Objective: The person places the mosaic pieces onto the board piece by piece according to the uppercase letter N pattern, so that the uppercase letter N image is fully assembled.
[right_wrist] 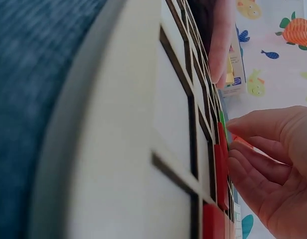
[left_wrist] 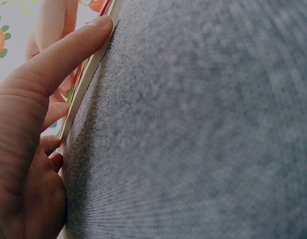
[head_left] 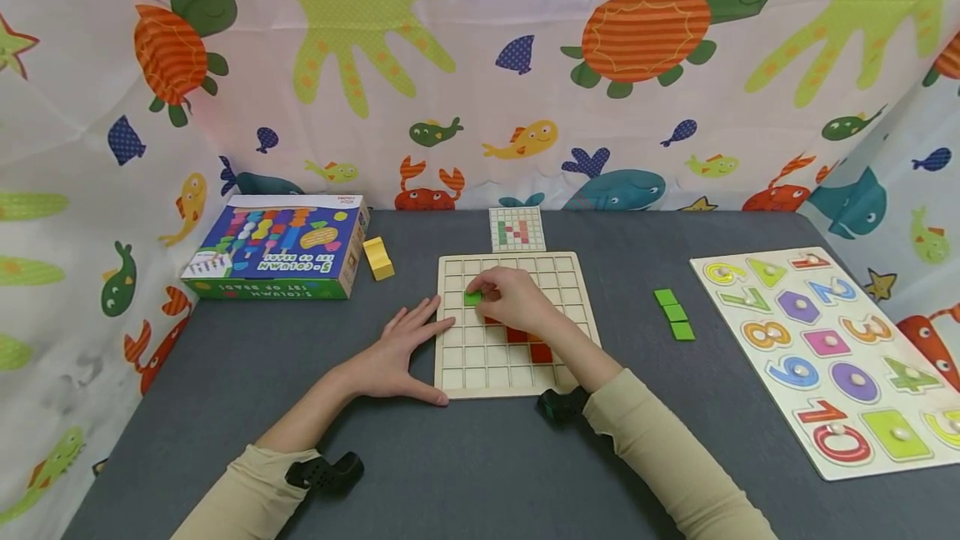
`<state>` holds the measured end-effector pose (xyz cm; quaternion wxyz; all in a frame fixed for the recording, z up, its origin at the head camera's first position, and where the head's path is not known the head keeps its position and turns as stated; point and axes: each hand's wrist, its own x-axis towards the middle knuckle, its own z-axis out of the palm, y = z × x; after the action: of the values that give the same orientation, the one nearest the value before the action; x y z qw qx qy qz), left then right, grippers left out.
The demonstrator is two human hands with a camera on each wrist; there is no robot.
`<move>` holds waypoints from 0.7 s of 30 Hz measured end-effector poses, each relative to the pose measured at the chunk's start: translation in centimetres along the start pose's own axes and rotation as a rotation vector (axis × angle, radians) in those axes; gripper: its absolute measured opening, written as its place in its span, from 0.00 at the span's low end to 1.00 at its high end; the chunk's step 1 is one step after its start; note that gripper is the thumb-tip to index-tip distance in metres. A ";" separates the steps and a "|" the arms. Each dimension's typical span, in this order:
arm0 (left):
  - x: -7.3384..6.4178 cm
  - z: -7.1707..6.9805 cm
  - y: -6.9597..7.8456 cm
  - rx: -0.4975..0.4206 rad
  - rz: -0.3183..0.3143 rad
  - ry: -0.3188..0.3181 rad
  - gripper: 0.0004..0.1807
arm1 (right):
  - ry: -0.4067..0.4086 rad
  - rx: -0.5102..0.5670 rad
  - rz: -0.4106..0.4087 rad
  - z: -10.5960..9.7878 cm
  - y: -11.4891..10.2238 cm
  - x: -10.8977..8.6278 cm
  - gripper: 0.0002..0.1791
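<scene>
A pale wooden grid board (head_left: 461,357) lies on the dark grey table. My right hand (head_left: 517,298) reaches over it and pinches a small green tile (head_left: 472,299) between thumb and forefinger, low over the upper left cells. In the right wrist view the forefinger's tip meets the green tile (right_wrist: 222,119) close to the board's surface. Several red tiles (head_left: 541,352) run in a diagonal across the board, partly covered by the right hand. My left hand (head_left: 393,357) rests flat with fingers spread, its fingertips and thumb along the board's left edge.
A small pattern card (head_left: 517,229) lies behind the board. Yellow pieces (head_left: 378,259) sit beside a blue and green box (head_left: 277,244) at the back left. Several green tiles (head_left: 674,312) lie in a row on the right, near a number-and-shape puzzle board (head_left: 877,465).
</scene>
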<state>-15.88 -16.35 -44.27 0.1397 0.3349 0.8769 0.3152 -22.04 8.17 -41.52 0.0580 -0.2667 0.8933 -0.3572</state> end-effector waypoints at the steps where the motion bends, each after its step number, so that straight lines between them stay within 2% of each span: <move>1: 0.0 0.0 0.0 0.000 0.001 0.000 0.59 | 0.008 0.012 -0.001 0.0 0.1 -0.2 0.12; 10: 0.1 0.2 0.1 -0.004 -0.001 -0.001 0.59 | 0.071 0.095 0.096 -1.7 1.6 -2.8 0.12; 15: 0.1 0.2 0.2 -0.002 0.002 0.009 0.60 | 0.123 0.089 0.132 -3.7 3.0 -4.7 0.12; 21: -0.1 0.2 0.0 0.011 0.001 0.017 0.60 | 0.218 0.008 0.184 -6.3 5.6 -7.4 0.13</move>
<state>-15.77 -16.32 -44.39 0.1305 0.3334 0.8796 0.3133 -20.00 19.24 -41.29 -0.0058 -0.1431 0.9135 -0.3808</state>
